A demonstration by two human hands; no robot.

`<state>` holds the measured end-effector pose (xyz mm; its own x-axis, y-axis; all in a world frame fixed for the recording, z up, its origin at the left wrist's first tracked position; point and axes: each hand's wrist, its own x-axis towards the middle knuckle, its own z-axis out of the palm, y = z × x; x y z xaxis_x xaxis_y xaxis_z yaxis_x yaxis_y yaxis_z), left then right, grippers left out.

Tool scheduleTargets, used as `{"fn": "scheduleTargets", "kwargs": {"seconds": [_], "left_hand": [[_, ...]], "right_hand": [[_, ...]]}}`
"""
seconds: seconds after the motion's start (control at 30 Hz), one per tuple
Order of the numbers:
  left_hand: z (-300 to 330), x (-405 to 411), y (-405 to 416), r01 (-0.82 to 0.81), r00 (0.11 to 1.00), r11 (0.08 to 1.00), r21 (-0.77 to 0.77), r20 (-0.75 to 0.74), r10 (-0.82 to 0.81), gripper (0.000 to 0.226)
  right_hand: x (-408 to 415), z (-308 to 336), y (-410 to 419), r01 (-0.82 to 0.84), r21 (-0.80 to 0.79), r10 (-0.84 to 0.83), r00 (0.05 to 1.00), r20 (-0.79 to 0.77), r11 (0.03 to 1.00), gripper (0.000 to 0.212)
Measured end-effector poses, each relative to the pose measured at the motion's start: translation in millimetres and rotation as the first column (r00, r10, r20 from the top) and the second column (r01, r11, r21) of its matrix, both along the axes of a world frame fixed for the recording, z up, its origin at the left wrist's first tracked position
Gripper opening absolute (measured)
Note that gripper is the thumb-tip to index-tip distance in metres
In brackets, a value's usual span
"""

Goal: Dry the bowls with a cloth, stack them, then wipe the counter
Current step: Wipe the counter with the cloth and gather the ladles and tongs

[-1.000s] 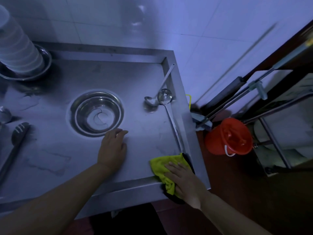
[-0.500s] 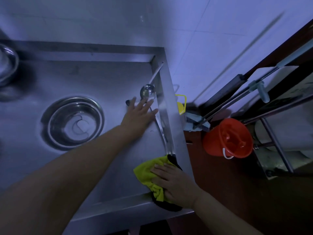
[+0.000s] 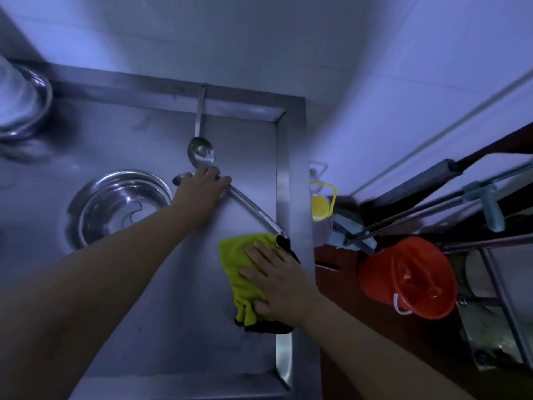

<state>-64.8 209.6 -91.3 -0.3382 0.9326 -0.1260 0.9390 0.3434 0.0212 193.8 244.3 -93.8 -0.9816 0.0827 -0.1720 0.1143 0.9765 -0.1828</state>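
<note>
My right hand (image 3: 278, 280) presses flat on a yellow cloth (image 3: 240, 264) with a black underside, near the right rim of the steel counter (image 3: 161, 327). My left hand (image 3: 202, 194) reaches across and rests on two steel ladles: its fingers curl over the handle of one ladle (image 3: 253, 210) that slants toward the cloth. The other ladle (image 3: 200, 150) lies with its bowl just beyond my fingers and its handle pointing to the back rim. A steel bowl (image 3: 115, 203) sits set into the counter at left. A stack of white bowls (image 3: 13, 93) stands at the far left edge.
Right of the counter, on the floor, stand a red bucket (image 3: 409, 278), a yellow-lidded container (image 3: 321, 204), a brush (image 3: 349, 229) and metal frame rods (image 3: 432, 209). A tiled wall (image 3: 259, 39) rises behind the counter.
My left hand moved from beside the steel bowl over to the ladles, and the ladles have shifted away from the right rim. My right hand stays pressed on the cloth.
</note>
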Motion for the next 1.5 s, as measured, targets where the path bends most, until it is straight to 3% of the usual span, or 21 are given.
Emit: {"fn": "scheduleTargets", "kwargs": {"seconds": [0.2, 0.4, 0.53, 0.67, 0.9, 0.97, 1.03, 1.1, 1.2, 1.37, 1.5], "left_hand": [[6, -11, -2, 0.098, 0.995, 0.994, -0.053, -0.030, -0.099, 0.033], [21, -10, -10, 0.138, 0.984, 0.988, -0.068, -0.102, -0.144, 0.025], [28, -4, -17, 0.070, 0.988, 0.986, -0.152, -0.128, -0.090, 0.031], [24, 10, -22, 0.006, 0.999, 0.997, -0.083, -0.041, -0.010, 0.028], [10, 25, -16, 0.041, 0.998, 0.999, -0.014, 0.047, -0.041, 0.023], [7, 25, -18, 0.045, 0.981, 0.996, 0.072, 0.185, -0.058, 0.036], [10, 17, -26, -0.050, 0.947, 0.984, 0.169, 0.320, -0.007, 0.045], [10, 1, -38, -0.071, 0.965, 0.967, 0.243, 0.263, 0.005, 0.046], [5, -25, -52, 0.042, 0.996, 0.990, 0.132, 0.077, -0.052, 0.047], [0, -47, -46, 0.133, 0.991, 0.990, 0.056, 0.016, -0.134, 0.057], [-2, -64, -40, 0.156, 0.987, 0.987, 0.032, 0.034, -0.157, 0.040]], "right_hand": [[-28, -7, 13, 0.039, 0.229, -0.051, 0.998, 0.045, 0.973, 0.080], [-24, -10, 7, 0.025, 0.293, -0.043, 0.997, 0.056, 0.956, 0.078], [-12, -5, -11, 0.053, 0.300, -0.073, 0.996, 0.053, 0.952, 0.080], [-6, -5, -21, 0.090, 0.259, -0.105, 0.993, 0.048, 0.962, 0.081], [-8, -6, -27, 0.098, 0.272, -0.136, 0.983, 0.123, 0.957, 0.076], [-7, -5, -29, 0.102, 0.282, -0.142, 0.981, 0.128, 0.954, 0.077], [-7, -2, -35, 0.144, 0.281, -0.183, 0.977, 0.114, 0.949, 0.079], [-6, 0, -45, 0.197, 0.270, -0.226, 0.971, 0.083, 0.943, 0.081], [-4, 0, -60, 0.253, 0.250, -0.275, 0.960, 0.056, 0.935, 0.083], [-2, -4, -80, 0.316, 0.209, -0.335, 0.940, 0.065, 0.926, 0.088], [-18, 0, -79, 0.428, 0.156, -0.448, 0.885, 0.126, 0.890, 0.095]]}}
